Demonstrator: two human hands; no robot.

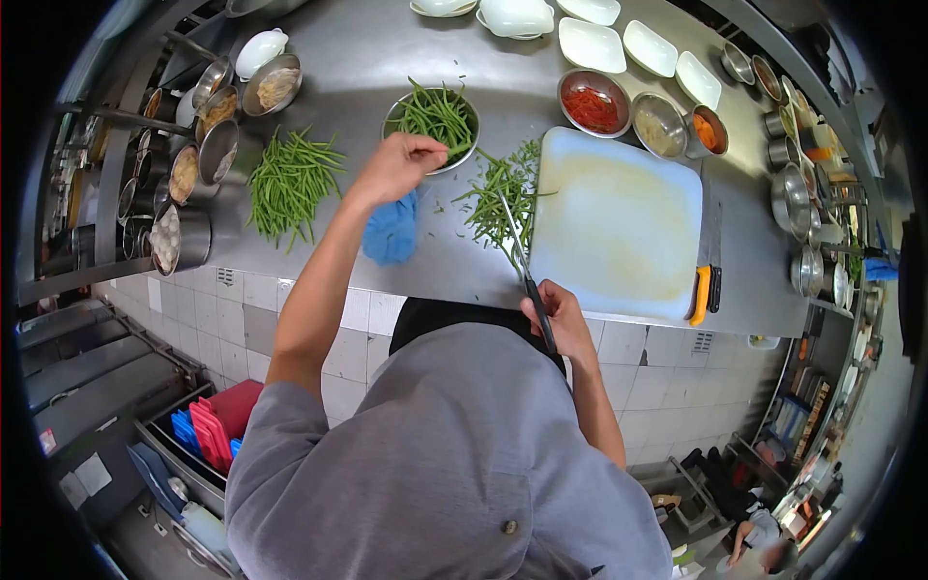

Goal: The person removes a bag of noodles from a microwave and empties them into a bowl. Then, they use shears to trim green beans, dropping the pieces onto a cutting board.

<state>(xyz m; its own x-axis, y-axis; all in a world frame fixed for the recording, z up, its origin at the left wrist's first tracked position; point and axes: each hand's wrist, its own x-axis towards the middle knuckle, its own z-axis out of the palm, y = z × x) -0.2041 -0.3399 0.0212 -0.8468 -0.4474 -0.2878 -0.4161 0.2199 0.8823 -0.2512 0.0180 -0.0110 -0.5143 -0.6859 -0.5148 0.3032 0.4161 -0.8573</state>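
My left hand (401, 166) is at the near rim of a steel bowl (389, 124), its fingers pinched on a green bean (458, 151). More green beans (433, 111) are heaped inside that bowl. Low at the table's front edge, my right hand (563, 317) is closed around the black handle of a pair of scissors (523, 261). Their blades point away from me, over a loose pile of bean trimmings (505, 198). A larger pile of whole green beans (293, 184) lies on the left. Beneath my left wrist is a crumpled blue cloth (391, 230).
Right of the trimmings lies a white cutting board (619, 222), with a yellow-handled knife (701, 295) beside it. Bowls of red strips (592, 106) and orange pieces (709, 130) stand behind. Steel containers (184, 227) line the left. Far right below, another person (759, 532) is visible.
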